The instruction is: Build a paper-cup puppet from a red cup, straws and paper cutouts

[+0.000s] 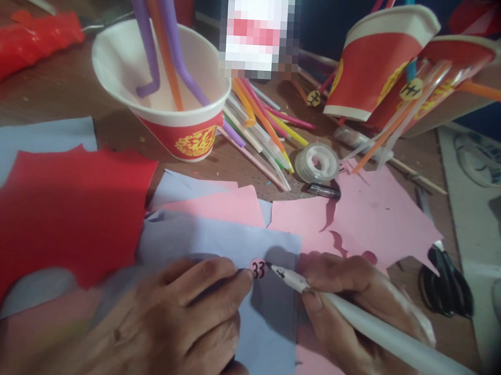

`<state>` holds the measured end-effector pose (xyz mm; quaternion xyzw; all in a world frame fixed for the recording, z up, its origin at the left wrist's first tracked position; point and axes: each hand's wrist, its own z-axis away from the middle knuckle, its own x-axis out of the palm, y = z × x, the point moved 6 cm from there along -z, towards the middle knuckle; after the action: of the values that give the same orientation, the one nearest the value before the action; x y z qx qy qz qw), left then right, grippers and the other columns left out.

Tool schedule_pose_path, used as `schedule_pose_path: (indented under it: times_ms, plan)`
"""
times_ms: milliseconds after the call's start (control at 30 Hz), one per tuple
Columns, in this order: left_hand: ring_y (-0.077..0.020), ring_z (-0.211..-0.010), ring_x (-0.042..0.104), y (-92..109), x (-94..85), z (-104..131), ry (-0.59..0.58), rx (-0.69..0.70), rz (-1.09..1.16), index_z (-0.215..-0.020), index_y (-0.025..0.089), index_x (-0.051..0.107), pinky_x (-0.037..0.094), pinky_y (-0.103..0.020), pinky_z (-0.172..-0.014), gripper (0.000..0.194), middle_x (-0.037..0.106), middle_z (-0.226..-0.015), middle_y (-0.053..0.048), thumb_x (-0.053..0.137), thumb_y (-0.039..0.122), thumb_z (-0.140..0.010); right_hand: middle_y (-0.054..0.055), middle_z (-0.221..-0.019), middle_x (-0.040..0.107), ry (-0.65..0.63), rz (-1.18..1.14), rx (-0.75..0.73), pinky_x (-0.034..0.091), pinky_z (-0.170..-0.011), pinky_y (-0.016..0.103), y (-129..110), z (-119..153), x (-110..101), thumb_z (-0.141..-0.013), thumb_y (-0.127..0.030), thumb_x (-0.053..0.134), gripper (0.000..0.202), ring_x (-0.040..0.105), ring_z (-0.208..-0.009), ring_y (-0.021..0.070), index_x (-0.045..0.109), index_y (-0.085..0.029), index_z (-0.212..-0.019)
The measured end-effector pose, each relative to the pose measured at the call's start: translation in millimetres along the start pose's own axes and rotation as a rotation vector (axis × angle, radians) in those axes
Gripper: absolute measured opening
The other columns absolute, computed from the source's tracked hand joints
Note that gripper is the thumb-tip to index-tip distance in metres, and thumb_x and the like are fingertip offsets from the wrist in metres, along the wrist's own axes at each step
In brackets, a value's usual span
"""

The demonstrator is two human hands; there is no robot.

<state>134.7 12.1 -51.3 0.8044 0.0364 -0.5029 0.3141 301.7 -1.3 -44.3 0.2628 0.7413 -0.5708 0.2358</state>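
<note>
My left hand (171, 323) rests on a lavender paper sheet (231, 242) and pins a small pink paper disc (258, 268) with its fingertips. Black marks like "33" show on the disc. My right hand (353, 310) holds a white marker pen (353, 313), its black tip touching the disc's right edge. Both hands sit at the bottom middle of the view, close together.
Red paper (64, 211) lies left, pink paper scraps (370, 216) right. A red-and-white paper cup (171, 94) holds purple and orange straws; two tipped cups (378, 65) lie at back right. Loose straws (262, 132), a clear tape roll (318, 162) and black scissors (447, 282) are nearby.
</note>
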Motion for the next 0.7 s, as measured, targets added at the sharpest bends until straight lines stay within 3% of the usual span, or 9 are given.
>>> schedule_pose_path:
  times_ms: [200,400,500,700]
  plan:
    - [-0.0164,-0.097,0.057,0.2,0.9,0.3,-0.008,-0.02,0.001,-0.07,0.023,0.064,0.043,-0.028,-0.082,0.028,0.073,-0.104,0.005,0.047,0.032,-0.09,-0.008,-0.047,0.048,-0.057,-0.013,-0.041,0.039,-0.031,0.024,-3.4,-3.3,3.1,-0.074,-0.01,0.056,0.019,0.047,-0.032,0.0116,0.049,-0.025,-0.081]
    - [-0.0157,-0.1,0.055,-3.1,2.7,0.5,-0.007,-0.053,0.016,-0.072,0.022,0.063,0.042,-0.028,-0.083,0.026,0.072,-0.106,0.005,0.047,0.029,-0.091,-0.007,-0.05,0.05,-0.053,-0.001,-0.059,0.041,-0.035,0.024,-4.0,-2.3,3.2,-0.074,-0.009,0.055,0.016,0.049,-0.035,0.0106,0.049,-0.024,-0.078]
    - [-0.0156,-0.099,0.056,-2.4,2.9,0.4,-0.027,-0.014,-0.014,-0.073,0.024,0.063,0.042,-0.028,-0.082,0.025,0.072,-0.106,0.007,0.048,0.035,-0.09,-0.007,-0.049,0.05,-0.025,0.027,-0.072,0.041,-0.035,0.024,-4.4,-1.6,1.9,-0.074,-0.01,0.055,0.015,0.051,-0.037,0.0115,0.049,-0.024,-0.077]
    - [-0.0155,-0.096,0.057,-1.9,1.1,0.3,-0.013,0.015,-0.026,-0.073,0.023,0.063,0.042,-0.028,-0.079,0.024,0.072,-0.108,0.006,0.048,0.032,-0.089,-0.007,-0.05,0.051,-0.035,0.031,-0.095,0.041,-0.036,0.022,-5.5,-0.3,1.8,-0.075,-0.011,0.054,0.013,0.05,-0.036,0.0095,0.049,-0.023,-0.077]
